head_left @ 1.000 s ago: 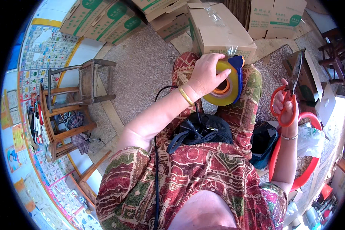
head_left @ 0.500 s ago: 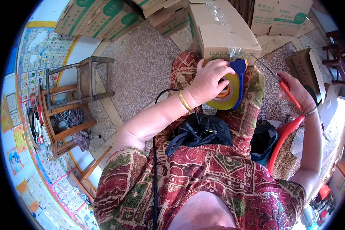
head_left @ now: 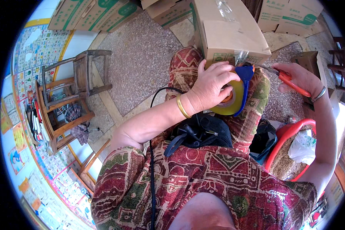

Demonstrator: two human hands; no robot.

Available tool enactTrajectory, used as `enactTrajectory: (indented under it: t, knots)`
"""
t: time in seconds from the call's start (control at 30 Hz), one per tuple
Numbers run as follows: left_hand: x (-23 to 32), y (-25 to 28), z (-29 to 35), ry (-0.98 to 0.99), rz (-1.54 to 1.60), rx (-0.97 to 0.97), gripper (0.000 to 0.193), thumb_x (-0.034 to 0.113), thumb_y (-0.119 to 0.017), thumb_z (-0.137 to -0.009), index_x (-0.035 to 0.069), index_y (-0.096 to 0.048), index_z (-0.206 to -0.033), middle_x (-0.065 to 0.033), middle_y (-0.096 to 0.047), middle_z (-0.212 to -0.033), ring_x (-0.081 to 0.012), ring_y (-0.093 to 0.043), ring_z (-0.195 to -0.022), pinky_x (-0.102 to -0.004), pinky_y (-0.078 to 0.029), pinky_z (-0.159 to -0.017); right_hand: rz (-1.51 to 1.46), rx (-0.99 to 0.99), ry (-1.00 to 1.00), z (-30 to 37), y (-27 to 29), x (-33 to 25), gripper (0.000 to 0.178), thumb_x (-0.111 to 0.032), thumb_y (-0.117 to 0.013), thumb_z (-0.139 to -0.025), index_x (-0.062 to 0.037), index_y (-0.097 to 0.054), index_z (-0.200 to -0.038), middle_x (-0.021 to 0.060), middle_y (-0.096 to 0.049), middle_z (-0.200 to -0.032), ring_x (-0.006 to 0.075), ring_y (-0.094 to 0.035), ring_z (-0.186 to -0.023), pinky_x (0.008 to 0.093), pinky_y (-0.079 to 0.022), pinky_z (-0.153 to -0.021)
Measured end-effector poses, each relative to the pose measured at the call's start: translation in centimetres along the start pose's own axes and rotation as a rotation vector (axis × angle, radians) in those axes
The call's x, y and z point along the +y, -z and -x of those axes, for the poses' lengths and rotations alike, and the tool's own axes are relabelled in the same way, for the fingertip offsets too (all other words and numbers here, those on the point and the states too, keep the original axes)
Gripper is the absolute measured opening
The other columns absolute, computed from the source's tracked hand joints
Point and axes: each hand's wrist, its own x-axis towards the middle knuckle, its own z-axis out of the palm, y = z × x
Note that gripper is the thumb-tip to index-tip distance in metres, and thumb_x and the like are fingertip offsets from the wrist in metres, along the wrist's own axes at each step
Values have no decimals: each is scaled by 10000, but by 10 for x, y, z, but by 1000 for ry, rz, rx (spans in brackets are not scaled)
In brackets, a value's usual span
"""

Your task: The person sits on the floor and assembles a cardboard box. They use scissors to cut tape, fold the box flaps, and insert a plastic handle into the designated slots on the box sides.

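My left hand [head_left: 214,86] is wrapped round a tape dispenser [head_left: 244,82] with a blue frame, a yellowish roll and an orange core. It rests above my lap, its head close against the front edge of a brown cardboard box [head_left: 237,34]. Clear tape [head_left: 240,56] runs down over that edge toward the dispenser. In my right hand [head_left: 299,76] is a pair of scissors [head_left: 287,78] with red handles and slim metal blades, which point left. The blade tips reach the dispenser's head; whether they touch the tape I cannot tell.
A red basin [head_left: 270,159] with brown grainy stuff and a white bag [head_left: 303,147] stands at my right. Wooden chairs [head_left: 82,74] are at the left. More cartons [head_left: 99,15] line the far side. A black pouch [head_left: 203,132] lies on my lap, with a cable [head_left: 152,153] beside it.
My right hand has brought the scissors left, up to the dispenser's head. My left hand keeps its hold on the dispenser. The whole view has shifted slightly.
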Motion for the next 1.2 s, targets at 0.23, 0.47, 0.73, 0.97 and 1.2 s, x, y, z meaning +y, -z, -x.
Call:
enactTrajectory:
  t: [0.23,0.47,0.73,0.97,1.2]
  knots:
    - [3,3,0,4,9,-17,349,131,-720,-754,196,-609,-1078,-51,-554,-1181,-275,-492,-1221,-594,-228,-1044,-72,19,65,-14,-3,4,808,-423,-835,-662,-27,-522,-1293,135,-664,-1036,223,-619,-945,344,-478,-862]
    - [5,2,-2,12,6,-32,349,122,-721,-745,193,-608,-1067,-42,-563,-1141,-275,-492,-1220,-591,-205,-1058,-151,50,55,-13,-5,-5,751,-410,-854,-635,7,-582,-1199,108,-661,-926,150,-579,-839,322,-487,-797]
    - [3,0,2,-12,-2,-56,370,89,-701,-750,182,-581,-1088,-58,-548,-1177,-298,-467,-1254,-598,-200,-1065,-111,143,-25,17,-13,5,702,-325,-863,-654,28,-580,-1191,51,-571,-818,106,-494,-762,276,-463,-737]
    - [6,2,3,-85,-2,-66,390,55,-697,-756,135,-561,-1113,-121,-496,-1284,-341,-431,-1280,-601,-251,-1058,-576,685,-213,75,-99,107,595,-222,-796,-781,30,-545,-1258,-3,-566,-882,88,-499,-822,243,-450,-750]
    - [13,16,1,-121,-64,-119,416,57,-698,-777,147,-597,-1170,-201,-475,-1316,-396,-487,-1222,-489,-414,-1001,-400,823,-692,18,-284,242,476,-337,-744,-814,-31,-626,-1158,143,-698,-890,245,-678,-819,342,-521,-728]
